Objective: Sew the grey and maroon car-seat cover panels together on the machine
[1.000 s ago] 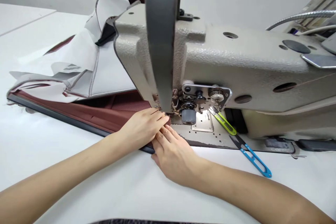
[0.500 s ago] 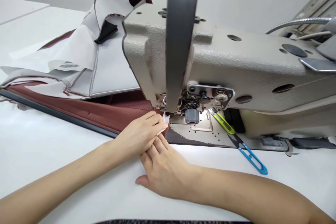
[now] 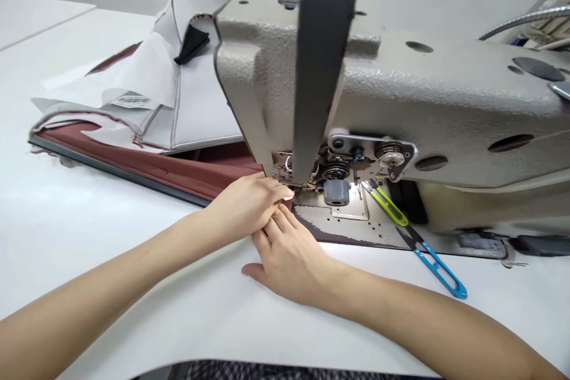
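Observation:
A maroon sewn cover with white backing and a dark edge strip runs under the head of the sewing machine. My left hand is closed on the cover's near edge, right beside the needle area, with a small white bit showing at its fingertips. Against it lies my right hand, its fingers stretched forward to the cover's edge and its thumb apart on the table. My left fingers hide part of the edge, and the needle cannot be made out.
Yellow-green thread snips lie on the metal bed plate. Blue thread snips rest across its front edge. The cover's white backing bulges up left of the machine, near a paper label. A dark upright bar crosses the view.
The view has shifted, so most things appear farther right. The cover's left end has come closer to the machine. Less of the white bit shows at my left fingertips.

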Motion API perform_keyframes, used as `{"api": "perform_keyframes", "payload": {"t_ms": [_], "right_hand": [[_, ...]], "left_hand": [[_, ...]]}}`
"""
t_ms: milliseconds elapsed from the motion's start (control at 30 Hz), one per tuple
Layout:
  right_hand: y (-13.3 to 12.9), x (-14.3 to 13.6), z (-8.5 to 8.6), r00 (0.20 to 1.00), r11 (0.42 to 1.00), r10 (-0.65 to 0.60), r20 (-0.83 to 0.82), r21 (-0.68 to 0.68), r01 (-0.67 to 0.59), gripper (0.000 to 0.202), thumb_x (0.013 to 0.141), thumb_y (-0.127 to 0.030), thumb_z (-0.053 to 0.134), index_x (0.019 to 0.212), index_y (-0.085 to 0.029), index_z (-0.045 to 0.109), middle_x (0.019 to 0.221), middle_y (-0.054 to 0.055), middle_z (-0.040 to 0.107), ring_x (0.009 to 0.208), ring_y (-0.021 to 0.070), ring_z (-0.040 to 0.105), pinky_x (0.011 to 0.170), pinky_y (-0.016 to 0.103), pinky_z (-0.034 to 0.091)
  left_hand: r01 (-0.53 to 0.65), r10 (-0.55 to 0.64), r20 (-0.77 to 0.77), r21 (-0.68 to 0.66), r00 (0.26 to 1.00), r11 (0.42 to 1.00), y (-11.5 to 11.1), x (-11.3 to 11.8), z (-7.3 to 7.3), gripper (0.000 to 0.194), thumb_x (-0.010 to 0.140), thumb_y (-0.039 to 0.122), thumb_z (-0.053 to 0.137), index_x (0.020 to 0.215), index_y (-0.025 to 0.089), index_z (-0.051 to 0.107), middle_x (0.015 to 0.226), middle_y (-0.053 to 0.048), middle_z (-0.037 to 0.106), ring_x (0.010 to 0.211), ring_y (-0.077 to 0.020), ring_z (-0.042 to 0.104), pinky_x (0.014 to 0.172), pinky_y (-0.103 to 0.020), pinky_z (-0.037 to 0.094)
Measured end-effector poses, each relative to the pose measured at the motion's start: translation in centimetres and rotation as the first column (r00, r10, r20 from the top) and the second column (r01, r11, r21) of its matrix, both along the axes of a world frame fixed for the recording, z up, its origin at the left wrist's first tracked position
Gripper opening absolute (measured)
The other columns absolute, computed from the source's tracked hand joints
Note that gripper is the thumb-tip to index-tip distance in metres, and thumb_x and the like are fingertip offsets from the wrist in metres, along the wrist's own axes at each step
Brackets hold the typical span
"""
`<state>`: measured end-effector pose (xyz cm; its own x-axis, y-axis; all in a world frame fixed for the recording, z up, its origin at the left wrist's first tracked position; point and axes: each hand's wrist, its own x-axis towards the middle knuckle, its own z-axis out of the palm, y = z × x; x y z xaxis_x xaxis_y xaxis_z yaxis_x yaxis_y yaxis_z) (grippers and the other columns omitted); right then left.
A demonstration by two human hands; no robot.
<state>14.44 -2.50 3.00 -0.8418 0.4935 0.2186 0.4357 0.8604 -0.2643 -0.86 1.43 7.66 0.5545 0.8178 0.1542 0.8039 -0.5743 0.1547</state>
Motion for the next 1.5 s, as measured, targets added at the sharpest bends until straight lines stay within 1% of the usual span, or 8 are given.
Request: {"api": "perform_keyframes", "payload": {"t_ms": [167,400,533,667,800,867,1000,1500], "right_hand": [[-1.6,-0.1,-0.1,0.999,0.988,0.047,0.027,0.143,-0.051,0.066,0.098,-0.040,0.051,0.140,0.011,0.041,0.135,0.032,0.050,0.130,0.0378,0.045,0.115,0.054,0.033],[-2.2,-0.3,0.0,0.994,0.987,0.046,0.095,0.147,-0.059,0.066,0.100,-0.041,0.046,0.139,0.012,0.041,0.138,0.033,0.049,0.130,0.0397,0.047,0.113,0.053,0.036],[-2.3,-0.5,-0.3,0.995,0.989,0.044,0.086,0.135,-0.055,0.065,0.101,-0.040,0.042,0.140,0.012,0.040,0.138,0.035,0.048,0.131,0.0402,0.047,0.114,0.054,0.034],[-2.8,0.1,0.4,0.998,0.983,0.050,0.036,0.175,-0.056,0.065,0.100,-0.041,0.046,0.137,0.012,0.045,0.137,0.034,0.049,0.130,0.0409,0.047,0.111,0.053,0.038],[-2.3,2.4,2.0,0.986,0.981,0.123,-0.114,0.164,-0.103,0.033,0.101,-0.025,0.044,0.097,-0.006,0.071,0.101,0.016,0.070,0.106,0.0271,0.063,0.097,0.038,0.050],[-1.3,3.8,2.3,0.989,0.990,0.012,-0.148,0.138,0.009,0.030,0.099,-0.018,0.044,0.089,-0.011,0.071,0.088,0.010,0.070,0.093,0.0223,0.063,0.086,0.034,0.053],[1.4,5.1,1.8,0.975,0.956,-0.207,-0.082,0.193,0.219,0.026,0.095,-0.016,0.051,0.113,-0.015,0.070,0.107,0.011,0.067,0.096,0.0255,0.058,0.086,0.041,0.049],[2.3,4.5,0.4,0.961,0.947,-0.238,-0.137,0.187,0.261,0.032,0.099,-0.021,0.044,0.116,-0.012,0.070,0.101,0.013,0.066,0.094,0.0242,0.056,0.087,0.040,0.048]], "left_hand": [[0.118,-0.117,0.121,0.000,0.986,0.993,-0.2,-1.1,-0.1,0.032,0.088,0.006,0.041,0.081,0.018,0.069,0.073,-0.002,0.064,0.069,-0.0129,0.056,0.064,-0.022,0.045],[0.321,-0.322,-0.032,0.219,0.946,0.921,-0.5,-1.8,-0.9,0.028,0.095,0.007,0.042,0.091,0.014,0.068,0.077,-0.003,0.061,0.072,-0.0146,0.052,0.063,-0.025,0.045],[0.310,-0.303,-0.067,0.207,0.951,0.928,-0.3,-1.6,-1.2,0.026,0.095,0.008,0.045,0.091,0.015,0.069,0.075,-0.003,0.059,0.068,-0.0145,0.049,0.062,-0.026,0.044],[0.239,-0.248,0.126,0.078,0.961,0.968,-0.2,-1.7,-1.6,0.025,0.096,0.011,0.047,0.090,0.017,0.071,0.078,-0.001,0.063,0.073,-0.0125,0.055,0.067,-0.023,0.046],[0.193,-0.171,0.274,-0.055,0.946,0.980,-1.0,-2.5,-2.0,0.024,0.096,0.015,0.050,0.105,0.020,0.071,0.097,-0.002,0.069,0.090,-0.0135,0.059,0.080,-0.023,0.050],[0.185,-0.159,0.276,-0.073,0.948,0.980,-1.5,-2.9,-2.3,0.031,0.093,0.009,0.048,0.112,0.021,0.070,0.104,-0.002,0.069,0.096,-0.0148,0.058,0.086,-0.025,0.050],[0.197,-0.189,0.267,-0.003,0.945,0.980,-1.4,-3.4,-3.1,0.033,0.088,0.005,0.046,0.108,0.019,0.068,0.105,-0.003,0.070,0.095,-0.0167,0.056,0.086,-0.028,0.051],[0.123,-0.191,0.226,0.285,0.955,0.951,2.1,-2.6,-4.2,0.025,0.091,0.008,0.049,0.093,0.017,0.072,0.079,-0.004,0.066,0.087,-0.0173,0.059,0.085,-0.026,0.050]]}}
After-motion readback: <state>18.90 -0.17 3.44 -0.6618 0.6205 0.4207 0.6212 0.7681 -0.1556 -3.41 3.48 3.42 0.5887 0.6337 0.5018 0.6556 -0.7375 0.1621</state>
